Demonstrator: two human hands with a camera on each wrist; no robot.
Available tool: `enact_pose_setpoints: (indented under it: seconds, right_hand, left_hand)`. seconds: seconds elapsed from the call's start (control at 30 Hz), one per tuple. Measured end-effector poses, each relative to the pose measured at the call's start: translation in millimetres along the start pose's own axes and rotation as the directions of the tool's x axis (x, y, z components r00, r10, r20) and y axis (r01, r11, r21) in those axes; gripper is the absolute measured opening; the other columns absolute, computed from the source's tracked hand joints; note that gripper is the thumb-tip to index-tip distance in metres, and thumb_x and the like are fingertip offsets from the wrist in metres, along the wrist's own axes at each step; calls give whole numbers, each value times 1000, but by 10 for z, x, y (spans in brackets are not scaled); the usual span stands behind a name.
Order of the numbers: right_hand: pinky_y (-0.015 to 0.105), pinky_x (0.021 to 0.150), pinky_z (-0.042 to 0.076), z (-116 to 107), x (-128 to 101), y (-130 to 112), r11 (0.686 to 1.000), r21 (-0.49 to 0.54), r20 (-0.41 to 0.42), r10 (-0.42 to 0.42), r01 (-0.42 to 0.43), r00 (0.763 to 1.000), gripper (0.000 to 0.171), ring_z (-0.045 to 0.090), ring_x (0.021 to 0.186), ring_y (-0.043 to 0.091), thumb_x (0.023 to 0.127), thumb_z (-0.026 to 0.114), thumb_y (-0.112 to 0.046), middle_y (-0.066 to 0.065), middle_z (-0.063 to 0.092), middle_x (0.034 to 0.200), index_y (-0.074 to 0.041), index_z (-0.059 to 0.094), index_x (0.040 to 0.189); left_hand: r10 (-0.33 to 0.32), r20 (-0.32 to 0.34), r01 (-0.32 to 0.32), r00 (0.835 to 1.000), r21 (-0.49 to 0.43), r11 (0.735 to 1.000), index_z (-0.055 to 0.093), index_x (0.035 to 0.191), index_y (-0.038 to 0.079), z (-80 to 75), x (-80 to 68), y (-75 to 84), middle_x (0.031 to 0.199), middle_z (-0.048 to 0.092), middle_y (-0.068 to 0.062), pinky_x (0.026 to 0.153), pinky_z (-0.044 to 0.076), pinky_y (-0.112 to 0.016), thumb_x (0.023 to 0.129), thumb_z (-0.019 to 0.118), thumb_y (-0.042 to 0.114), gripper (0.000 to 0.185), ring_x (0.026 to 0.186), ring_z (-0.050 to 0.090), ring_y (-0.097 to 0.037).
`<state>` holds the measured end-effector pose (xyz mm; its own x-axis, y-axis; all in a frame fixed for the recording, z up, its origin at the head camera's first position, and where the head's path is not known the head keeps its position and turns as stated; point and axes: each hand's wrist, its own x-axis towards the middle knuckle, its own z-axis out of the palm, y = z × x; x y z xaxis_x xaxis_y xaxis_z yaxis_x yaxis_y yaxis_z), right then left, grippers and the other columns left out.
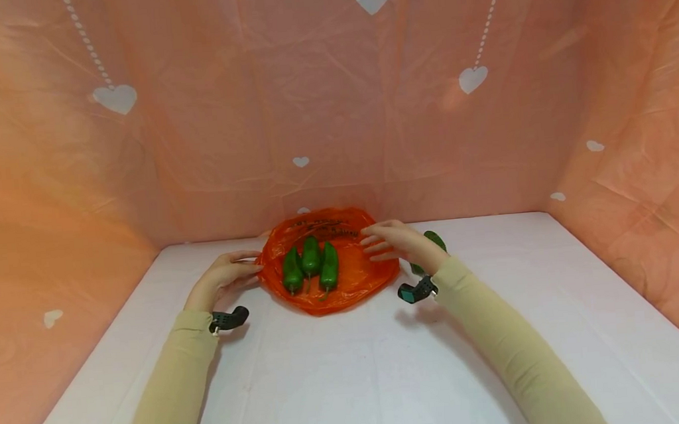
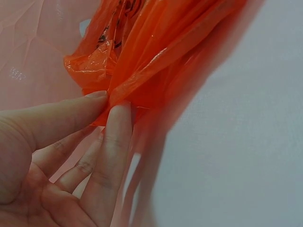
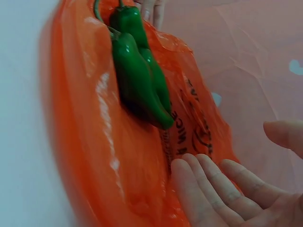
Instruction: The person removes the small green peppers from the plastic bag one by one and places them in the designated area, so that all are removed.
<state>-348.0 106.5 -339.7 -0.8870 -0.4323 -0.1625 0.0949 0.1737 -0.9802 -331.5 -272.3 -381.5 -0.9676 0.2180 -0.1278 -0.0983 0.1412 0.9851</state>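
Left hand (image 1: 223,275) pinches the crinkly orange plastic bag's (image 1: 353,271) edge to pin it flat while the right hand (image 1: 398,242) rests open-fingered on the far side, three glossy green peppers (image 1: 310,265) on top.

Fourth green pepper (image 1: 435,239) right of orange bag (image 1: 356,277): mostly hidden behind right hand (image 1: 398,244), only top and small lower bit visible. Black print on bag's far rim (image 1: 319,227): too small to read in head view; blurred and partly folded in right wrist view. Left wrist view: bag's (image 2: 156,52) near edge blurred, peppers out of sight, left hand (image 2: 61,156) cut by frame bottom. Right wrist view: peppers' (image 3: 137,71) stems cut by top edge, third pepper hidden behind the front two; right thumb (image 3: 286,135) cut by right edge.
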Motion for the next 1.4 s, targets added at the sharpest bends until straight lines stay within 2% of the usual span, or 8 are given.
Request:
enact_pose_setpoints:
  seconds: [0.13,0.23,0.47,0.67,0.93,1.17,1.4]
  right_hand:
    - [45,96,46,89,15,21,1000,-16,4,2,-2,1000,51,49,121,42,101,49,-24,29,46,135,7,40,140]
    - [45,95,47,141,33,46,1000,-21,6,1,-1,1000,50,51,119,42,101,49,-25,30,48,134,8,42,138]
    - [46,94,48,253,89,82,1000,-19,26,3,-2,1000,48,52,118,41,101,50,-23,29,49,132,8,43,138]
    - [47,94,48,345,135,118,999,-50,32,12,-10,999,46,55,115,39,100,51,-21,26,52,129,6,46,136]
    - [40,83,55,453,213,140,996,-70,-9,57,-58,998,37,63,102,35,96,57,-20,23,59,117,5,58,124]
    - [39,81,56,510,242,169,990,-115,-43,76,-81,996,34,64,99,33,94,62,-21,23,61,112,6,61,116]
    - [37,78,57,546,260,178,985,-140,-84,90,-102,992,35,66,95,29,90,68,-26,20,62,109,2,65,110]
  left_hand:
    - [-6,-19,6,1000,16,1000,44,136,-6,18,-29,4,126,54,-24,90,51,-36,93,63,8,49,99,66,-24]
    - [-10,-27,11,1000,10,1000,45,135,-5,22,-36,0,129,52,-25,90,51,-35,92,63,9,49,100,65,-25]
    - [15,9,-15,1000,15,1000,41,136,-10,1,-6,-15,123,56,-23,88,52,-36,94,59,5,47,95,67,-23]
    - [4,26,-3,1000,-6,1000,37,139,-11,-3,19,-25,115,60,-19,88,52,-37,95,57,3,49,93,66,-21]
    - [6,31,-5,1000,-34,999,39,137,-11,-2,22,-22,120,56,-22,89,51,-39,95,57,2,48,95,66,-24]
    - [18,40,-20,999,43,999,40,138,-9,-6,33,-12,119,60,-19,89,52,-37,96,57,6,48,97,66,-22]
    - [28,45,-30,999,45,999,38,140,-9,-3,35,-17,121,59,-22,90,51,-36,95,59,6,52,97,66,-22]
